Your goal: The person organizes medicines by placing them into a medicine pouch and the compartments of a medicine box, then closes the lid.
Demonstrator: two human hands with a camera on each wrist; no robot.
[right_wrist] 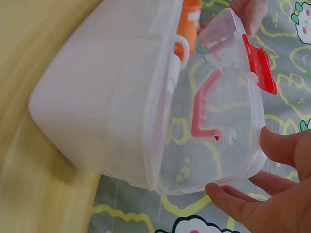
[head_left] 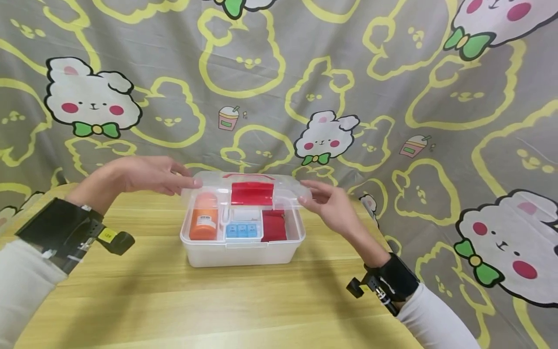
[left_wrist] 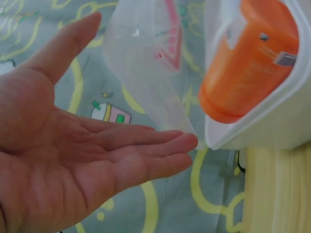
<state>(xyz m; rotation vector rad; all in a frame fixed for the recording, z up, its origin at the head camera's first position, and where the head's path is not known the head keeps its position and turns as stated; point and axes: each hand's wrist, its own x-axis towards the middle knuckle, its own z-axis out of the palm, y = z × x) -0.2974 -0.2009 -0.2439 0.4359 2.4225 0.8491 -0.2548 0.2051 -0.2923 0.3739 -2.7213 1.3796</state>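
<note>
A white plastic storage box (head_left: 244, 254) stands on the table, its clear lid (head_left: 292, 186) raised and tilted over the back. The lid carries a red latch (head_left: 252, 194) and a red handle (right_wrist: 200, 109). My left hand (head_left: 152, 174) is at the lid's left end, with fairly straight fingers touching its edge. On the right end, my right hand (head_left: 330, 206) holds the lid's corner between thumb and fingers. Inside the box are an orange bottle (head_left: 204, 218), a blue pill organizer (head_left: 241, 230), a white item (head_left: 246, 214) and a red pouch (head_left: 273, 227).
The wooden table (head_left: 244, 305) extends in front of the box and to both sides. Behind it hangs a grey curtain (head_left: 174, 63) with rabbit prints. Black wrist straps with small cameras are on both wrists.
</note>
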